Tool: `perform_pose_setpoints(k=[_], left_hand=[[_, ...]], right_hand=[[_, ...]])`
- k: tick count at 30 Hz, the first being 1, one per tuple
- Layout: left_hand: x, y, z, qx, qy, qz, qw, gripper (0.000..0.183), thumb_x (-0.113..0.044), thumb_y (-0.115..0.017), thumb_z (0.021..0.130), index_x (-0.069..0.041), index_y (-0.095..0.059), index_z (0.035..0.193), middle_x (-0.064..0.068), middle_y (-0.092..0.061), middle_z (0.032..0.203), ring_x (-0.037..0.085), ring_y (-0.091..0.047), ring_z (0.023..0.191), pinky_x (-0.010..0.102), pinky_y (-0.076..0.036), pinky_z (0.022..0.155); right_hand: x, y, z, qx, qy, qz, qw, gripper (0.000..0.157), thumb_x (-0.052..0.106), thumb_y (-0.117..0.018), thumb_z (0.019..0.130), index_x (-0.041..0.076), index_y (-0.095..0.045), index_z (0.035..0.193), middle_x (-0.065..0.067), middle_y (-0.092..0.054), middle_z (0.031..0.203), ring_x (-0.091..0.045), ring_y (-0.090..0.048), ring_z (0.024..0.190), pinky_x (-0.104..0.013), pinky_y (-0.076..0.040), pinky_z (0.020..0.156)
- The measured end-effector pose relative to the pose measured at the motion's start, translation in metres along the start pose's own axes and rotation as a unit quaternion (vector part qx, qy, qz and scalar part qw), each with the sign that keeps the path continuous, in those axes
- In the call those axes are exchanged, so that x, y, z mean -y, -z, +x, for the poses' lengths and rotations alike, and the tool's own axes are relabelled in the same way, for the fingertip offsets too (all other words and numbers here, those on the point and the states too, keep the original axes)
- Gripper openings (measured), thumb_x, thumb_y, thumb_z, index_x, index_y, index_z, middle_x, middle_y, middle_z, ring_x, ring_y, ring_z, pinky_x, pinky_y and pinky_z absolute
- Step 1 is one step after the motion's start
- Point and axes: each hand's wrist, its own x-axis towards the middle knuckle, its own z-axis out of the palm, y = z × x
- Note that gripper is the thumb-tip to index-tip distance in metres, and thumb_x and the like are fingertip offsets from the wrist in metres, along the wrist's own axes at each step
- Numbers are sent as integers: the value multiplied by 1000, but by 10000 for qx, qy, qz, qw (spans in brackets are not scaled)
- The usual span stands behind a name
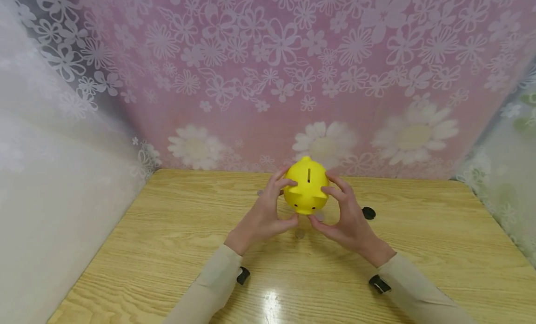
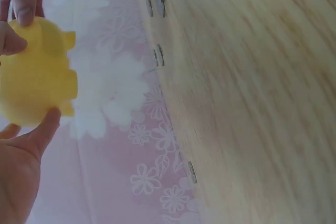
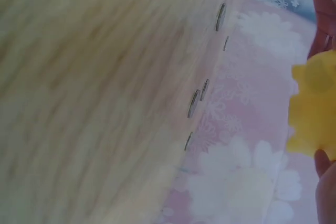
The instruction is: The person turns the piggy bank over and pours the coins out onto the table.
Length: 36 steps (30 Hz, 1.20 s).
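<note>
A yellow piggy bank (image 1: 307, 194) is held up over the wooden table by both hands. Its coin slot faces up, and its snout points toward me. My left hand (image 1: 263, 213) grips its left side, thumb under the snout and fingers along the flank. Mirroring it, my right hand (image 1: 353, 224) holds the right side with its thumb low at the front. Stubby feet of the piggy bank (image 2: 39, 77) show in the left wrist view, raised off the tabletop. Below it lie several coins (image 1: 299, 234), partly hidden by the piggy bank and hands in the head view.
A round black piece (image 1: 368, 213) lies on the wooden table (image 1: 167, 240) to the right of the right hand. Several coins (image 3: 193, 104) appear edge-on in the right wrist view. A pink flowered curtain (image 1: 268, 82) hangs behind the table's far edge.
</note>
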Motion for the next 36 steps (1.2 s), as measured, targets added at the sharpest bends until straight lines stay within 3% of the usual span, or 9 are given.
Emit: perform_pose_setpoints(k=[5, 9, 12, 16, 20, 28, 33, 36], left_hand=[[0, 1, -2, 114, 802, -568, 9951, 83, -14, -78, 84, -24, -35, 154, 0, -27, 168, 26, -53, 137, 38, -58, 100], [-2, 0, -1, 167, 1339, -753, 9880, 88, -23, -77, 88, -38, -28, 159, -3, -35, 163, 27, -65, 119, 40, -61, 90], [-3, 0, -1, 268, 1768, -838, 9803, 88, -33, -75, 92, -48, -20, 159, 3, -42, 158, 24, -70, 106, 36, -62, 83], [-3, 0, -1, 369, 2187, -955, 9704, 80, -44, -67, 98, -53, -16, 158, 12, -52, 149, 23, -74, 92, 27, -61, 76], [-3, -3, -2, 545, 2453, -963, 9631, 73, -57, -56, 101, -49, -14, 160, 14, -59, 143, 21, -74, 86, 26, -60, 73], [-2, -7, 0, 872, 2940, -465, 9507, 78, -72, -40, 100, -31, -23, 164, 11, -65, 134, 15, -70, 91, 30, -59, 80], [-3, -8, 1, 989, 3159, -289, 9432, 81, -77, -33, 98, -30, -27, 163, 8, -69, 121, 14, -69, 88, 31, -58, 78], [-4, -9, 2, 1065, 3290, -275, 9379, 82, -79, -31, 97, -30, -29, 162, 7, -70, 117, 13, -67, 89, 30, -56, 76]], right_hand=[[2, 2, -4, 74, -836, 493, 9953, 79, 48, -70, 93, -9, -44, 141, -28, -46, 150, -33, -48, 140, -16, -48, 104], [5, 4, -4, 260, -1526, 597, 9861, 84, 24, -87, 81, -2, -42, 147, -20, -49, 150, -23, -50, 138, -27, -55, 93], [8, 5, 0, 374, -2123, 673, 9742, 87, 5, -88, 75, 6, -43, 150, -14, -53, 146, -21, -55, 126, -28, -56, 88], [12, 6, 5, 633, -3154, 975, 9418, 75, 13, -80, 88, 19, -42, 153, -10, -58, 140, -22, -57, 112, -27, -57, 82], [15, 9, 10, 1007, -3934, 1169, 9063, 65, 28, -70, 98, 24, -38, 154, -14, -57, 138, -27, -59, 107, -27, -57, 80], [21, 12, 17, 1536, -4842, 1116, 8541, 62, 52, -58, 101, 21, -38, 152, -21, -58, 137, -30, -63, 102, -35, -58, 77], [23, 13, 23, 1610, -5358, 1521, 8148, 68, 58, -55, 101, 18, -37, 152, -23, -58, 137, -27, -68, 98, -42, -62, 76], [24, 14, 25, 1670, -5548, 1667, 7978, 71, 60, -53, 101, 16, -36, 154, -24, -57, 138, -25, -68, 97, -41, -62, 76]])
